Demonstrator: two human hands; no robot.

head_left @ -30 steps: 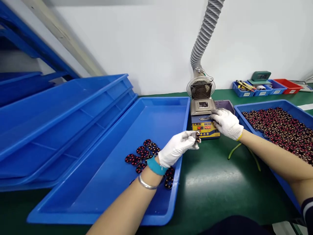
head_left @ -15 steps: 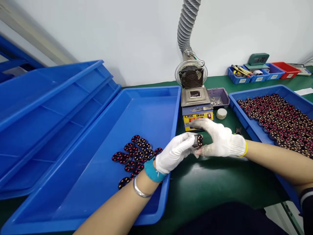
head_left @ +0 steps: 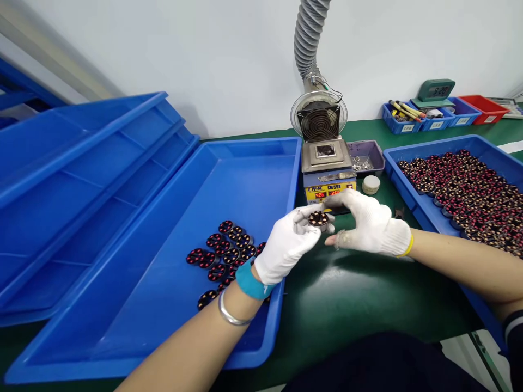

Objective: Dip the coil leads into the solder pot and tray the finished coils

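Note:
My left hand [head_left: 291,235], in a white glove with a teal cuff, holds a round black part [head_left: 318,219] whose face with copper-coloured spots is turned up. Just right of it is my right hand [head_left: 365,226], gloved in white with a yellow cuff, its thumb and fingers spread apart around a gap and nothing between them. Similar round parts [head_left: 231,256] with red or copper spots lie in the large blue tray [head_left: 163,288] on the left. Behind my hands stands a yellow-and-blue heating unit [head_left: 327,158] with lit red digits.
Stacked blue trays [head_left: 81,179] lean at the left. A full blue tray [head_left: 425,209] stands right. Near the unit are a purple bin [head_left: 378,149], a round white tin [head_left: 371,184] and a grey duct [head_left: 310,38]. Small bins [head_left: 488,103] and a clock [head_left: 436,90] sit behind.
The part in my left hand has turned from facing sideways to facing up and moved slightly left and up. My right fingers have shifted slightly, still spread.

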